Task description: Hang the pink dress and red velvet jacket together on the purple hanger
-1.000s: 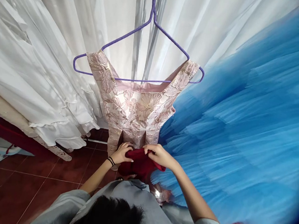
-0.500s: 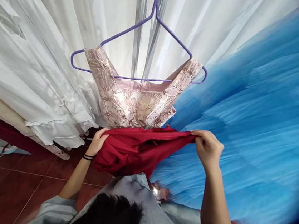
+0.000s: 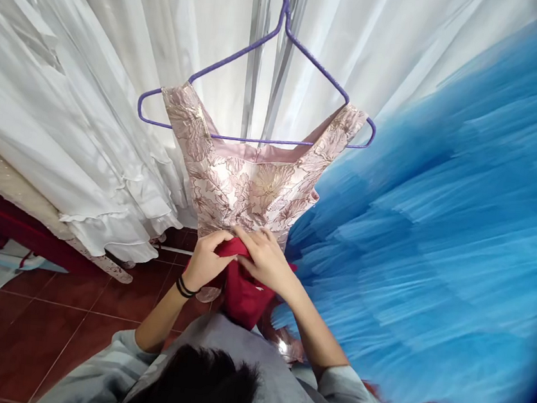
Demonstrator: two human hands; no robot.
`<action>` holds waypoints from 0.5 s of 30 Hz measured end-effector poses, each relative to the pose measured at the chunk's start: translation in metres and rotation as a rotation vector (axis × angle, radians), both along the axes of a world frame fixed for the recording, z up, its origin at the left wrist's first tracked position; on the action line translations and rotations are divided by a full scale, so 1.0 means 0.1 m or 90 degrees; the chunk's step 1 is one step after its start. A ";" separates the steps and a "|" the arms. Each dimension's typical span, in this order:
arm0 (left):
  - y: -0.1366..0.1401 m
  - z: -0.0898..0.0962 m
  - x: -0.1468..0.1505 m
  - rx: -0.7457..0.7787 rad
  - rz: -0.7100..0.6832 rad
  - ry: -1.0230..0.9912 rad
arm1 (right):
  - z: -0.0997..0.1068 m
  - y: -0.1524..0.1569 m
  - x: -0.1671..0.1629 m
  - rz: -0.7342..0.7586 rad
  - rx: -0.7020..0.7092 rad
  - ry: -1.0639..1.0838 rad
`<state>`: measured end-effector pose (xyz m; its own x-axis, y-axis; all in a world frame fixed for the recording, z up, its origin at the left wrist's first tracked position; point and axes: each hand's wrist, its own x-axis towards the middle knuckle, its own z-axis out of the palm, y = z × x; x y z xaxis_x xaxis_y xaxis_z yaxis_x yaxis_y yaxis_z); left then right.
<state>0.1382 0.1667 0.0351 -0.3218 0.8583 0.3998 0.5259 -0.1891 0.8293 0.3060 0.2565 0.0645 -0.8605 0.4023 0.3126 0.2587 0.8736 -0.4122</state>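
Note:
A red cloth garment (image 3: 248, 296) hangs bunched between my hands at the waist of a pink and white floral dress. My left hand (image 3: 204, 262) pinches its gathered upper edge, and a black band circles the wrist. Pressed close beside it, my right hand (image 3: 269, 261) grips the same cloth, fingers partly stretched over the top; its fingertips overlap the dress. The sleeveless dress (image 3: 261, 184) has metallic flower patterning and hangs by its straps on a purple hanger (image 3: 317, 63). Its lower part is hidden behind my hands and the red cloth.
White drapes (image 3: 114, 113) fill the left and back. A large blue tulle piece (image 3: 428, 245) spreads along the right. Dark red fabric (image 3: 28, 226) lies low at the left, beside a pale sparkly cloth (image 3: 22, 189). Red floor tiles (image 3: 77, 306) show below.
My hands have come together from wide apart, the right one moving far to the left. The red cloth, stretched out before, is now gathered and folded between them.

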 end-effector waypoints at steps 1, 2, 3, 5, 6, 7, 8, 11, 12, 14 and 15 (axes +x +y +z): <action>-0.01 0.03 0.03 0.008 0.005 0.013 | 0.00 0.00 -0.09 -0.008 -0.003 -0.044; -0.02 0.04 0.02 0.005 0.005 0.024 | 0.01 0.01 -0.13 -0.024 -0.004 -0.059; -0.04 0.03 0.00 -0.016 -0.007 0.032 | 0.05 0.03 -0.13 -0.041 -0.002 -0.045; -0.09 -0.07 -0.07 -0.106 -0.097 0.040 | 0.16 0.08 -0.05 -0.062 0.016 0.049; -0.11 -0.15 -0.11 -0.162 -0.169 0.032 | 0.24 0.11 0.01 -0.069 0.022 0.116; -0.13 -0.25 -0.15 -0.217 -0.244 0.009 | 0.32 0.13 0.06 -0.078 0.022 0.182; -0.14 -0.36 -0.17 -0.264 -0.313 -0.026 | 0.39 0.14 0.10 -0.094 0.019 0.243; -0.17 -0.67 -0.22 -0.348 -0.414 -0.113 | 0.57 0.18 0.18 -0.179 0.019 0.369; -0.17 -0.73 -0.23 -0.363 -0.416 -0.116 | 0.61 0.20 0.20 -0.206 0.027 0.391; -0.19 -0.75 -0.26 -0.382 -0.412 -0.101 | 0.67 0.26 0.25 -0.244 0.047 0.423; -0.20 -0.69 -0.28 -0.386 -0.410 -0.093 | 0.70 0.29 0.29 -0.258 0.059 0.431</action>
